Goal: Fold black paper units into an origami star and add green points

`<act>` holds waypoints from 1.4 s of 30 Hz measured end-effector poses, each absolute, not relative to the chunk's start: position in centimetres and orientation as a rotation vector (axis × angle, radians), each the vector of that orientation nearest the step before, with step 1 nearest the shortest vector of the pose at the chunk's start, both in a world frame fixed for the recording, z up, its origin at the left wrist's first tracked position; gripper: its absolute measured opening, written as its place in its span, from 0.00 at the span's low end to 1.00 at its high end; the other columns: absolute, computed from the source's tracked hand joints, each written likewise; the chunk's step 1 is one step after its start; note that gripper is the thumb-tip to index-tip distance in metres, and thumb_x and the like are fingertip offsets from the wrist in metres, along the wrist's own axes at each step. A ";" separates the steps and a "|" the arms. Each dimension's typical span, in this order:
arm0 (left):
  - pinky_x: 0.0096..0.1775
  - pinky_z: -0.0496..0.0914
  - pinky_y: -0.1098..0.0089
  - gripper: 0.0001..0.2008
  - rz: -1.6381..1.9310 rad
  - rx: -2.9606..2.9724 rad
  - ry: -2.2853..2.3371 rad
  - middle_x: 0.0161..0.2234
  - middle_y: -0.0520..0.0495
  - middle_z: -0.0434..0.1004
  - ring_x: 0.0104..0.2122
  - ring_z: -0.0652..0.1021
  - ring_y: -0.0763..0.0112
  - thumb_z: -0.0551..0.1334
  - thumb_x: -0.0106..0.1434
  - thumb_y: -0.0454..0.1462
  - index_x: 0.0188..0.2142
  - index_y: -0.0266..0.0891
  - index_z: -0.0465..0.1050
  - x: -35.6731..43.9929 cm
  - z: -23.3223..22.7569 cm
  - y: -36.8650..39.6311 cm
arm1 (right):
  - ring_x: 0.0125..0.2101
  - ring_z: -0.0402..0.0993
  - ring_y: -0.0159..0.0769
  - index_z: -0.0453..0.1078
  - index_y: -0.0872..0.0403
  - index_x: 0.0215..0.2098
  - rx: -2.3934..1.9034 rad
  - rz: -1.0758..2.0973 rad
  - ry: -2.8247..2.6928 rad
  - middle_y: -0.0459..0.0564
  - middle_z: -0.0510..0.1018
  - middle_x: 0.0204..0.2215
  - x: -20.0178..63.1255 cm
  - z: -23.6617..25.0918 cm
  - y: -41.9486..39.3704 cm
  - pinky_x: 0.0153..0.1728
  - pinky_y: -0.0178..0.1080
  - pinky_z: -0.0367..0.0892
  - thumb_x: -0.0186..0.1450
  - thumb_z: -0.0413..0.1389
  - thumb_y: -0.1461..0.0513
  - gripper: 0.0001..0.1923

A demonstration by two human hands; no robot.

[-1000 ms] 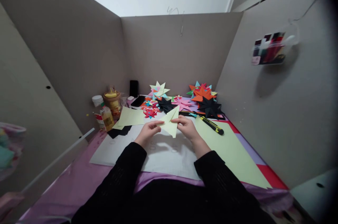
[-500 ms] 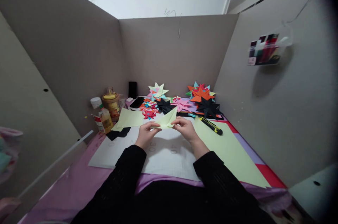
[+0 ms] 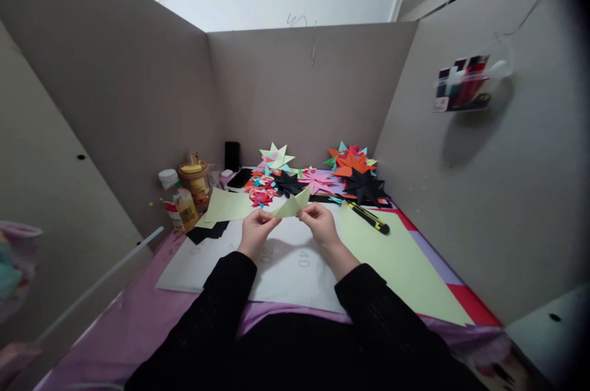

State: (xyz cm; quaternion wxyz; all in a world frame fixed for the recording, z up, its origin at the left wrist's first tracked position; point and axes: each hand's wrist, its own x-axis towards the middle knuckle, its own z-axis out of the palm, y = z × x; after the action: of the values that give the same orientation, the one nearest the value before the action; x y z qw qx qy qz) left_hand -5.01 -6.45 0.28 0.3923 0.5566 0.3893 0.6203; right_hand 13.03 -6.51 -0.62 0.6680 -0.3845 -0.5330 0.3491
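Observation:
A pale yellow-green piece of paper (image 3: 291, 205), partly folded, is held up between my two hands above the white cutting mat. My left hand (image 3: 257, 232) pinches its left lower corner between thumb and fingers. At the right lower corner, my right hand (image 3: 321, 226) grips it the same way. One pointed flap rises toward the upper right. Beneath my hands lies the white mat (image 3: 281, 283), printed with numbers. To the left are loose pale yellow-green sheets (image 3: 227, 205); on the right, a black and yellow utility knife (image 3: 369, 219) rests on a large pale green sheet (image 3: 405, 274).
Folded paper stars in black (image 3: 364, 185), orange (image 3: 353, 162), pink (image 3: 317, 181) and pale green (image 3: 276, 156) pile along the back. At the left stand a glue bottle (image 3: 184, 206) and a brown-yellow container (image 3: 195, 182). Grey partitions (image 3: 313, 96) enclose the table; black paper (image 3: 209, 233) lies left.
The held paper has tilted and its folded flap sits lower, looking narrower from here. Both hands keep their pinch with only slight shifts. The view has moved a little.

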 end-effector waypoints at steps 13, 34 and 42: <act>0.33 0.68 0.71 0.20 1.585 1.200 1.006 0.22 0.57 0.71 0.29 0.80 0.68 0.69 0.50 0.40 0.34 0.42 0.57 -5.3 -0.6 -5.1 | 0.22 0.71 0.30 0.53 0.48 0.34 -0.898 0.757 -1.079 0.36 0.65 0.22 13.4 -0.8 -5.7 0.29 0.38 0.70 0.56 0.59 0.57 0.16; 0.35 0.71 0.66 0.24 1.194 1.112 0.777 0.33 0.41 0.81 0.30 0.80 0.62 0.76 0.40 0.37 0.37 0.32 0.75 -4.0 -0.3 -6.1 | 0.18 0.62 0.28 0.56 0.50 0.36 -0.921 1.006 -1.301 0.34 0.64 0.18 11.2 -0.3 -7.2 0.22 0.32 0.57 0.52 0.58 0.61 0.17; 0.33 0.71 0.67 0.21 1.336 0.948 0.846 0.31 0.42 0.81 0.29 0.80 0.64 0.75 0.41 0.38 0.34 0.33 0.74 -4.1 -1.0 -5.3 | 0.17 0.60 0.28 0.55 0.49 0.38 -0.967 0.984 -1.363 0.33 0.64 0.17 9.9 -1.0 -7.6 0.20 0.31 0.56 0.55 0.56 0.61 0.15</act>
State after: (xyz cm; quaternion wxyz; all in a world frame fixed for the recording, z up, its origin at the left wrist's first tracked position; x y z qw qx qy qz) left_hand -4.12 -5.28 -0.95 0.6046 0.4097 0.3654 0.5772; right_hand 9.92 -7.59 -0.95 0.5656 -0.4111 -0.5796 0.4185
